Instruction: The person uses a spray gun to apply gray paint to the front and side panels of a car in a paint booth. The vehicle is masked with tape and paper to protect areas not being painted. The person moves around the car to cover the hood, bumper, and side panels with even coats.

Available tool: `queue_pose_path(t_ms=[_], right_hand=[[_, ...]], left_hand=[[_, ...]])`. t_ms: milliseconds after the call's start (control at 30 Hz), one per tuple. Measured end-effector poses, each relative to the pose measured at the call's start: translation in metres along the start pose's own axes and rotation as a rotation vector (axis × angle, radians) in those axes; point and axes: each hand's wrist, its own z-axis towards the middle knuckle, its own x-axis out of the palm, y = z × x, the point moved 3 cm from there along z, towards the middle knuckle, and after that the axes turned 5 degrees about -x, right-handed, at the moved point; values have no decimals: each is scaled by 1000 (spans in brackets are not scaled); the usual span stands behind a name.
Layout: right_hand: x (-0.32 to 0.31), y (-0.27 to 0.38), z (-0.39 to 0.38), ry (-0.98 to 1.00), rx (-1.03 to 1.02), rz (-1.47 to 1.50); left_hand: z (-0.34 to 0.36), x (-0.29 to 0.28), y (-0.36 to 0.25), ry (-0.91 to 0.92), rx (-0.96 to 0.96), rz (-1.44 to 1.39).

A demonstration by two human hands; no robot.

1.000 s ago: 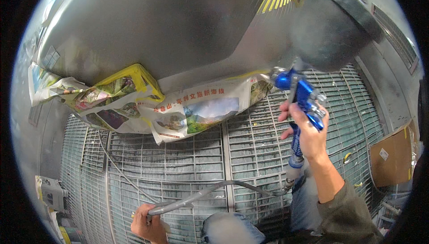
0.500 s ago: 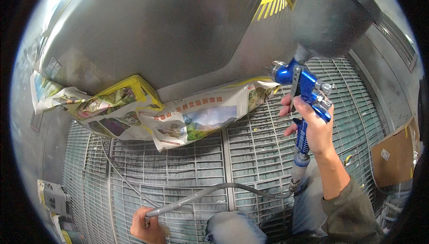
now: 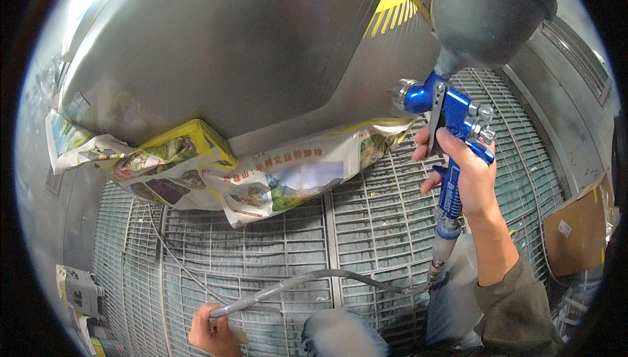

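My right hand (image 3: 472, 172) is wrapped round the grip of a blue spray gun (image 3: 451, 111), its fingers at the trigger. On top of the gun sits a large grey paint cup (image 3: 490, 17), tilted to the right. The gun's silver nozzle points left at a grey, smooth panel (image 3: 222, 43). From the handle's lower end a grey air hose (image 3: 294, 283) runs left in a loose arc. Low on the left, my left hand (image 3: 214, 331) is closed round that hose. Printed paper sheeting (image 3: 288, 183) edged with yellow tape hangs along the panel's lower edge.
Metal floor grating (image 3: 248, 239) over pale green matting spreads below. A cardboard box (image 3: 579, 226) stands at the right by the wall. At the far left is a small grey boxy object (image 3: 82, 291). A thin cable (image 3: 180, 262) crosses the grating. My knees show at the bottom.
The spray gun and my right hand have shifted slightly right and a little down relative to the panel. My left hand stays on the hose, almost in place.
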Motion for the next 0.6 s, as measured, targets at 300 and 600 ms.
queue_pose_path(t_ms=[300, 600], right_hand=[[3, 16, 14, 86, 7, -72], [16, 28, 18, 291, 84, 85]], left_hand=[[0, -5, -2, 75, -2, 129], [1, -4, -20, 77, 51, 223]])
